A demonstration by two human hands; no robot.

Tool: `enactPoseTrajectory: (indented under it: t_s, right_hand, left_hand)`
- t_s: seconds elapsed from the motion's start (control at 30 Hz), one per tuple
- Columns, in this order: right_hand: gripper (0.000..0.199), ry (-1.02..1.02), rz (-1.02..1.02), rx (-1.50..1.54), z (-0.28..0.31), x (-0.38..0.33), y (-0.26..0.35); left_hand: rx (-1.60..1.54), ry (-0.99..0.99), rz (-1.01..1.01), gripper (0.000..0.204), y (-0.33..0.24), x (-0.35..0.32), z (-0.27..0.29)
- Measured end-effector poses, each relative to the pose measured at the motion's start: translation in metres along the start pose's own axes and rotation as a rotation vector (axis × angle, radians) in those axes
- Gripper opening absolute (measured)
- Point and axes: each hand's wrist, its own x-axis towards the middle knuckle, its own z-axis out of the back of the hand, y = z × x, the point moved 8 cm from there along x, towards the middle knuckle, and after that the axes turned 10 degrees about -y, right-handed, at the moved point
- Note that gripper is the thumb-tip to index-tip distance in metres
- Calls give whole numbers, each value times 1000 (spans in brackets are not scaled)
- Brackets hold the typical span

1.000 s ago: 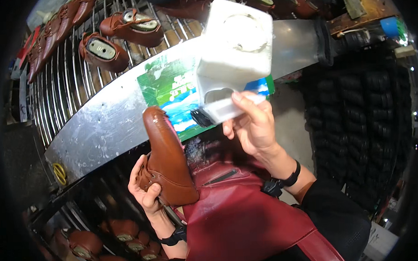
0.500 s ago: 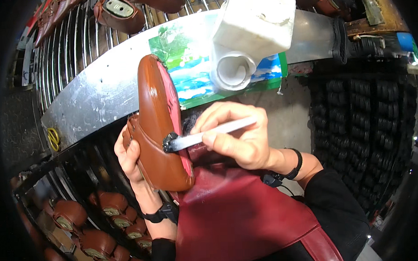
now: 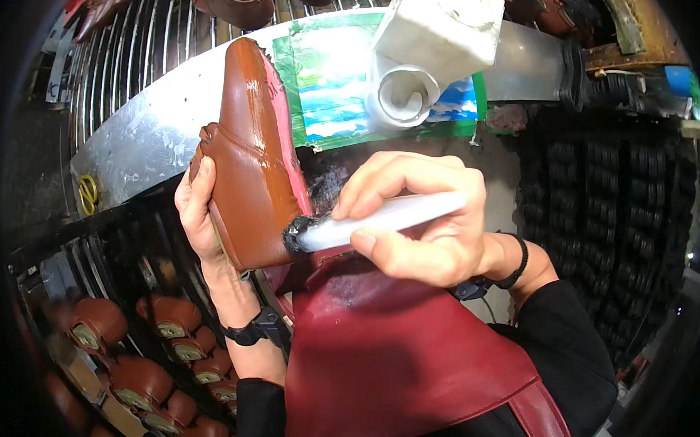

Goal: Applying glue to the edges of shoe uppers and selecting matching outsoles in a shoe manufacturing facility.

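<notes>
A brown leather shoe (image 3: 248, 172) with a pink strip along its sole edge is held up by my left hand (image 3: 198, 204), whose fingers wrap round its left side. The shoe's toe points away from me, and a wet-looking sheen runs along its side. Between the thumb and fingers of my right hand (image 3: 427, 216) is a white-handled brush (image 3: 373, 221). Its dark, clumped bristles touch the shoe's lower right side at the heel end, next to the pink strip. A burgundy apron (image 3: 393, 348) lies beneath my hands.
A white plastic container (image 3: 440, 30) with a round open spout stands on the metal ledge (image 3: 143, 141) ahead. Brown shoes (image 3: 144, 380) fill a rack at lower left, and more sit on metal bars beyond the ledge. Stacked black soles (image 3: 596, 210) line the right.
The shoe has turned and moved up and slightly left with my left hand. The brush has gone from its midside to the heel end, and my right hand has shifted right.
</notes>
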Motion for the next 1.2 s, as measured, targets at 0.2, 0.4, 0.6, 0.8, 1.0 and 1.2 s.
enactPoseTrajectory:
  t_s: [0.2, 0.4, 0.6, 0.8, 1.0, 1.2]
  right_hand:
    - [27, 106, 236, 38, -3, 21, 27]
    - [42, 306, 497, 333, -12, 59, 38]
    - [16, -173, 7, 224, 33, 116, -48]
    - [21, -466, -551, 793, -11, 33, -120]
    - [24, -670, -388, 687, 39, 37, -96]
    - [19, -734, -421, 548, 51, 37, -104]
  left_hand:
    - [-290, -87, 126, 37, 5, -9, -9]
    - [691, -269, -674, 50, -14, -28, 21]
    - [285, -298, -197, 40, -4, -14, -17]
    - [122, -271, -262, 40, -49, 33, 13]
    - [989, -471, -680, 43, -146, 220, 21]
    - [1782, -718, -376, 56, -138, 337, 2]
